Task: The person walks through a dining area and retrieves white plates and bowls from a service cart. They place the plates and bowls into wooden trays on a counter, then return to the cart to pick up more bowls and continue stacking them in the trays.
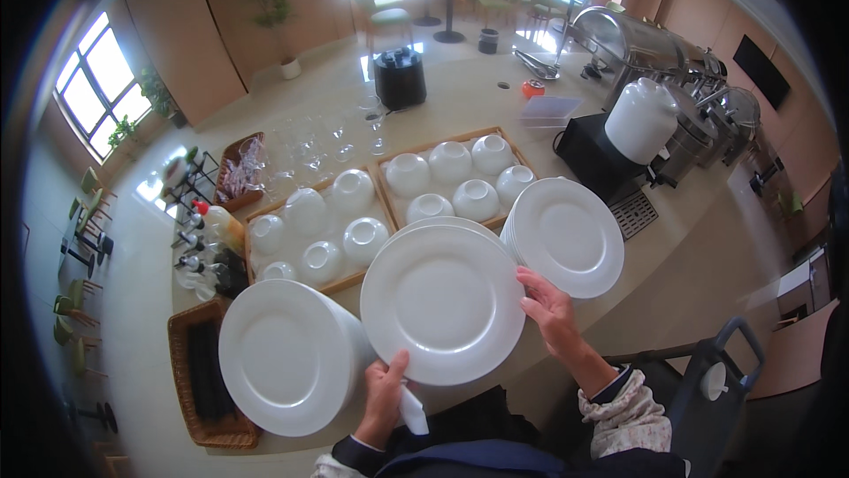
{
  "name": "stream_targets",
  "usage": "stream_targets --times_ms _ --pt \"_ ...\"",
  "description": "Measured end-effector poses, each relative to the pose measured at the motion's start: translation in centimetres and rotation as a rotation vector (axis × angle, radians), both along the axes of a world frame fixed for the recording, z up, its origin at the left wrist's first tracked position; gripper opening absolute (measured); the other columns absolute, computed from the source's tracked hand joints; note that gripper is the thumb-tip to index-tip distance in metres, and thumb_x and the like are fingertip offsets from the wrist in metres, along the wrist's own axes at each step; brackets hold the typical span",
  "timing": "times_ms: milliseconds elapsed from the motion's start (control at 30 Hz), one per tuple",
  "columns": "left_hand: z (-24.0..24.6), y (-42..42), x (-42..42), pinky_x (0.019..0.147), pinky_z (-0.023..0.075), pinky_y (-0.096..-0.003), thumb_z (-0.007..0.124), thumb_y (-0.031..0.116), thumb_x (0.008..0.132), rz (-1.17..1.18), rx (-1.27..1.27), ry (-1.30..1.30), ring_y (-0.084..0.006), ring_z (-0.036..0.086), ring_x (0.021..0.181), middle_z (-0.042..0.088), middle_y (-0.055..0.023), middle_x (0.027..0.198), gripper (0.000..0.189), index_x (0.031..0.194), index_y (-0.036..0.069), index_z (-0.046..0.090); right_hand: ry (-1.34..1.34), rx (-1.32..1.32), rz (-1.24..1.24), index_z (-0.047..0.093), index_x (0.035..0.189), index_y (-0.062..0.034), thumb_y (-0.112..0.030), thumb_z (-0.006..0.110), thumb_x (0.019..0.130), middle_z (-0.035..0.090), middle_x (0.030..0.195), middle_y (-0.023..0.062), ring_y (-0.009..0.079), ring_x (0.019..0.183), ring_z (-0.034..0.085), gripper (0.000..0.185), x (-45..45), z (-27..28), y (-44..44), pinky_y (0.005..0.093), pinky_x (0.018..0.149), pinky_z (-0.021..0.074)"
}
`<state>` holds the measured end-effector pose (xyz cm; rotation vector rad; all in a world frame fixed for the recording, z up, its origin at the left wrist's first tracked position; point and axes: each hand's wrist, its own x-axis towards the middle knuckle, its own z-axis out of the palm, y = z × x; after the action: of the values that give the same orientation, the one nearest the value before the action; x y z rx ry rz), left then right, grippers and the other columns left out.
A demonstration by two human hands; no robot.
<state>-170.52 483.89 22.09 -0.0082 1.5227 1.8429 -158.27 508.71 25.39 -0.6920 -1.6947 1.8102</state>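
Observation:
A white round plate [441,302] is held tilted in front of me. My left hand [385,395] grips its lower rim with the thumb on top, and a folded white cloth [414,410] hangs from the same hand. At the plate's right edge, my right hand [552,312] has its fingers and thumb against the rim. Another white plate rim [431,222] shows just behind the held plate; most of it is hidden. A tall stack of white plates [282,352] stands to the left. To the right is a stack of smaller white plates [569,236].
Two wooden trays [381,196] hold upturned white bowls [365,239]. Left are a wicker basket [176,358], bottles [222,226] and stemmed glasses [341,140]. A white dispenser [640,123] and steel chafing dishes [637,40] line the right. A grey cart [706,378] stands at lower right.

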Motion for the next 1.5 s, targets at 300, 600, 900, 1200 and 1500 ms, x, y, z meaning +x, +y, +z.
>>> stream_targets --times_ms 300,600,900,1200,1500 --pt "-0.7 -0.8 -3.4 0.05 0.0405 -0.0257 0.048 0.046 0.095 -0.371 -0.336 0.383 -0.0129 0.049 0.048 0.055 -0.0042 0.053 0.056 0.064 0.002 0.061 -0.25 -0.207 -0.055 0.063 0.105 0.0004 -0.005 0.052 0.089 0.066 0.101 0.0091 0.0149 0.091 0.062 0.02 9.4 -0.9 -8.5 0.0295 0.081 0.0501" --pt "-9.2 1.1 -6.9 0.055 0.036 -0.0227 0.049 0.03 0.097 -0.134 0.23 0.018 -0.0096 0.044 0.058 0.05 0.0009 0.068 0.028 0.081 0.007 0.055 -0.305 -0.389 -0.233 0.059 0.108 0.0018 -0.011 0.051 0.091 0.066 0.096 0.011 0.0146 0.083 0.064 0.023 18.8 -4.8 -19.6 0.0268 0.074 0.0527" --pt "-15.0 1.6 3.5 0.066 0.0434 -0.0284 0.06 0.027 0.089 -0.536 -0.302 -0.13 -0.0144 0.051 0.071 0.057 -0.0023 0.082 0.027 0.099 0.002 0.058 -0.158 -0.45 -0.902 0.062 0.101 0.0012 -0.01 0.055 0.088 0.067 0.085 0.0096 0.0127 0.074 0.064 0.019 31.7 -5.1 -25.4 0.0252 0.066 0.0516" --pt "-7.7 5.3 22.8 0.073 0.0417 -0.0286 0.057 0.024 0.09 -1.106 0.03 0.239 -0.0181 0.053 0.076 0.059 -0.005 0.083 0.023 0.099 0.003 0.058 0.09 -0.85 -1.492 0.048 0.119 -0.0021 -0.044 0.06 0.086 0.064 0.098 0.0185 0.0243 0.082 0.066 0.054 47.7 -5.8 -31.0 0.0357 0.069 0.055" --pt "-5.1 17.4 44.8 0.053 0.0388 -0.023 0.048 0.018 0.095 -1.516 0.268 0.583 -0.0077 0.05 0.059 0.057 -0.0013 0.067 0.022 0.086 0.001 0.059 0.277 -0.891 -1.545 0.034 0.131 -0.001 -0.046 0.057 0.088 0.054 0.116 0.0218 0.0319 0.091 0.064 0.066 59.8 -10.4 -30.0 0.0427 0.066 0.0567"
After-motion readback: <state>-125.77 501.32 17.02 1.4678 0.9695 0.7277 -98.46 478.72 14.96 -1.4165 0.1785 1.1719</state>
